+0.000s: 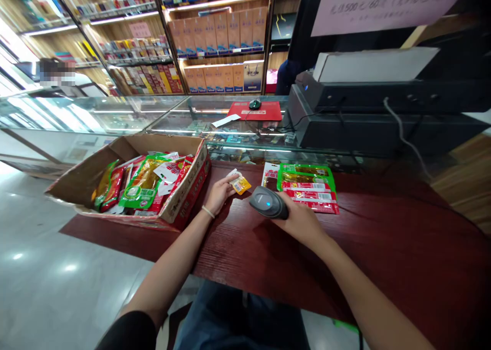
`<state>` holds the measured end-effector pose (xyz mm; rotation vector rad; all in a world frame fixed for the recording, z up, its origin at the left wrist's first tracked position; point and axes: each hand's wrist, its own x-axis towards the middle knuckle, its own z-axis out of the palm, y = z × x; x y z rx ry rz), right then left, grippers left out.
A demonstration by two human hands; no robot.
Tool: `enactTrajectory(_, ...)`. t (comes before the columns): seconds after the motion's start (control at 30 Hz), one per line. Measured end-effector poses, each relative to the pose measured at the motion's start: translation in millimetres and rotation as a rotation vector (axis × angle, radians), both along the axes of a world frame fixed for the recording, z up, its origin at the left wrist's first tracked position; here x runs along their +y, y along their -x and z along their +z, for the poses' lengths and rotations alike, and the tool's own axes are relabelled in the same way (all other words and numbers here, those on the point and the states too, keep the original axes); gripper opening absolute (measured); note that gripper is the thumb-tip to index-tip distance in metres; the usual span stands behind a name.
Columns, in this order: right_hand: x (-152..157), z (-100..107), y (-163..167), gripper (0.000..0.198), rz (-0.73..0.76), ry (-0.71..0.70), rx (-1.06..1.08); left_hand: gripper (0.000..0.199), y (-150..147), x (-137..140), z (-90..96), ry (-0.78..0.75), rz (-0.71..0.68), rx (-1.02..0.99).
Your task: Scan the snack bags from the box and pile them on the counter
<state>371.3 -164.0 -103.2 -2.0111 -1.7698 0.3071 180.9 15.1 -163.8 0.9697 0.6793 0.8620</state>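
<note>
A small flat yellow-and-white plastic packet (241,184) is being pinched btwn thumb & fingers of the L hand (218,196), just above the dark red wood-grain tabletop (364,268), near its far edge. A thin pale band (208,211) is being worn on the L wrist. A dark grey handheld scanner w/ a small blue light (268,204) is being gripped in the R hand (301,218), fingers wrapped round its handle; most fingertips are being hidden, so their exact placing can't be told. Its rounded head is being pointed L, twd the packet, w/ a gap being left btwn the two.

Just beyond the R hand, a group of flat glossy packs is being laid out on the tabletop: green-edged gold packs (305,170) at the back, red-and-white packs (312,199) in front. To the L, more red & green packs are being held in a red-sided open-topped cardboard box (192,194), approx. beside the L forearm.

Behind, a red rectangular mat (237,110) w/ a black mouse (254,104) on it is being supported by a glass-topped display counter (161,119).
</note>
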Motion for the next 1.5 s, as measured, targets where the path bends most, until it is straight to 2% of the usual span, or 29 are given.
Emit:
enactTrajectory(0.13, -1, -1, -1, 0.047, 0.026, -0.008, -0.028, 0.042, 0, -4, 3.9, -0.062, 0.005, -0.012)
enactTrajectory(0.23, -2, 0, -2, 0.046, 0.001, 0.000, -0.026, 0.045, -1, -4, 5.3, -0.043, -0.003, 0.024)
enactTrajectory(0.37, 1, 1, -6, 0.048, -0.136, -0.003, -0.043, 0.049, -2, -3, 4.6, -0.052, 0.002, 0.098)
enactTrajectory(0.5, 5, 1, -22, 0.042, -0.301, -0.085, 0.090, 0.052, -13, -3, 6.6, -0.184, -0.028, 0.137)
enactTrajectory(0.6, 7, 2, -41, 0.040, -0.393, -0.213, 0.213, 0.053, -38, -2, 11.5, -0.274, -0.097, 0.191)
enactTrajectory(0.73, 7, 5, -61, 0.046, -0.504, -0.352, 0.312, 0.062, -90, 1, 23.6, -0.265, -0.177, 0.235)
enactTrajectory(0.83, 6, 8, -66, 0.047, -0.524, -0.390, 0.354, 0.069, -121, 6, 29.3, -0.288, -0.251, 0.224)
enactTrajectory(0.93, 5, 11, -64, 0.044, -0.537, -0.378, 0.348, 0.067, -132, 10, 25.5, -0.389, -0.235, 0.314)
enactTrajectory(1.03, 4, 9, -60, 0.042, -0.525, -0.368, 0.317, 0.059, -123, 13, 20.8, -0.471, -0.186, 0.368)
enactTrajectory(1.13, 4, 5, -57, 0.043, -0.478, -0.393, 0.315, 0.050, -100, 9, 30.9, -0.560, -0.122, 0.399)
enactTrajectory(1.2, 5, 1, -53, 0.046, -0.447, -0.402, 0.329, 0.042, -81, 1, 49.1, -0.636, -0.067, 0.408)
enactTrajectory(1.33, 11, 2, -40, 0.046, -0.384, -0.381, 0.393, 0.034, -32, -23, 100.8, -0.766, -0.030, 0.348)
enactTrajectory(1.43, 22, 12, -22, 0.045, -0.277, -0.358, 0.443, 0.032, 12, -36, 135.0, -0.827, -0.014, 0.356)
enactTrajectory(1.5, 31, 22, -6, 0.043, -0.192, -0.333, 0.427, 0.030, 45, -37, 149.6, -0.865, 0.046, 0.415)
